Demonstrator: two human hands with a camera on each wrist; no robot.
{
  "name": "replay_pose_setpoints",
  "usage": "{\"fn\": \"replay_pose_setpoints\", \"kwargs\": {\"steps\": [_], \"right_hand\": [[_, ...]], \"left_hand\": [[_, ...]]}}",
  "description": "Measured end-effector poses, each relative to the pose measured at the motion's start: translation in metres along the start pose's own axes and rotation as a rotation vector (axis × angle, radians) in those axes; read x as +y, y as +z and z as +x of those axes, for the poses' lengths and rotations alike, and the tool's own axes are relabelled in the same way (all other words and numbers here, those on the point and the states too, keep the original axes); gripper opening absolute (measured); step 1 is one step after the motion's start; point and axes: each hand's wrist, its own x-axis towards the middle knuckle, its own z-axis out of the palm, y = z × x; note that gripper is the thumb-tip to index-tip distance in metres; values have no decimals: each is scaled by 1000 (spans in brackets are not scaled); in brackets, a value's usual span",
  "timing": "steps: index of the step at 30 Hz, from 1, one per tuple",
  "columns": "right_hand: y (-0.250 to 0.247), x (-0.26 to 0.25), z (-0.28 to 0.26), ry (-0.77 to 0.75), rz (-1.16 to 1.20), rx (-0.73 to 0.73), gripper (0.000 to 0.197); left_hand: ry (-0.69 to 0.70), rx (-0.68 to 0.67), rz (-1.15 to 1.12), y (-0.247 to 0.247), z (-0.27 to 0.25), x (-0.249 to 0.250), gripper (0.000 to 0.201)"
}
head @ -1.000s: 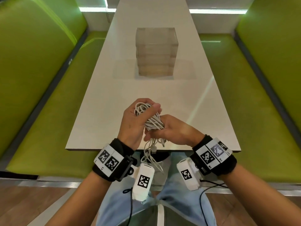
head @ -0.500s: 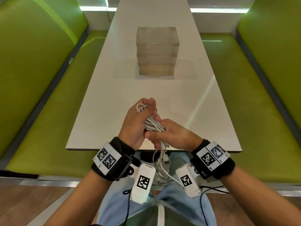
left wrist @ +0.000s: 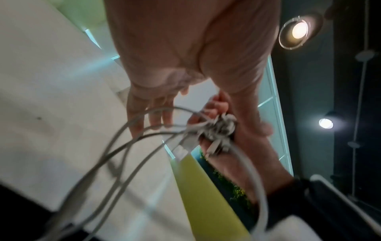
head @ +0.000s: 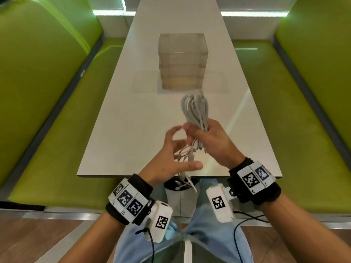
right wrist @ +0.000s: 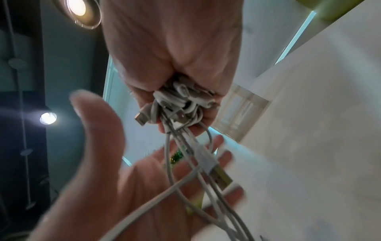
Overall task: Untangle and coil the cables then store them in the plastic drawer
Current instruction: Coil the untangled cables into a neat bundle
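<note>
A bundle of white cables (head: 195,109) stands up out of my right hand (head: 209,139), which grips it in a fist above the near part of the table. In the right wrist view the cables (right wrist: 181,104) are packed inside that fist, with plugs and loose ends hanging below. My left hand (head: 171,150) is just to the left, fingers spread, palm toward the hanging ends (head: 185,154), holding nothing. The loose strands (left wrist: 128,146) trail past the left hand (left wrist: 152,112) toward my lap. The clear plastic drawer unit (head: 182,61) stands mid-table with all its drawers closed.
The white table (head: 121,118) runs away from me between two green benches (head: 62,118). Its near edge lies just under my wrists. A black round thing (head: 171,184) sits below the table edge near my knees.
My left hand has let go of the bundle and opened. My right hand has lifted the cables up and to the right, so the loops now stick upward.
</note>
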Motion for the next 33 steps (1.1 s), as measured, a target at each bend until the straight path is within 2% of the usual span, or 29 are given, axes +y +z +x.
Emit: {"fn": "replay_pose_setpoints", "kwargs": {"steps": [2,4,9,14,19,21,27,29,31,33], "right_hand": [[-7,-8,4,-33,49,46,27],[-13,-13,7,-60,116,49,23],[-27,-24,10,-95,172,84,14],[-50,-34,19,-140,124,248,14],[-59,-34,21,-141,115,288,15],[-59,-35,21,-143,109,290,15],[-66,-42,22,-140,183,306,14],[-65,-43,23,-133,212,289,14],[-61,-43,22,-116,235,254,14],[-54,-43,21,-101,266,203,14]], "left_hand": [[-34,-27,24,6,-1,-7,75],[-36,-2,2,7,-1,-7,51],[8,50,-54,-3,0,-5,39],[32,203,-185,-19,-1,-8,15],[110,241,-310,-20,-5,3,23],[102,244,-319,-19,-4,7,22],[-51,117,37,-24,-2,-3,22],[-41,146,81,-22,0,-7,20],[50,168,118,-20,4,-8,33],[137,128,148,-14,9,0,55]]}}
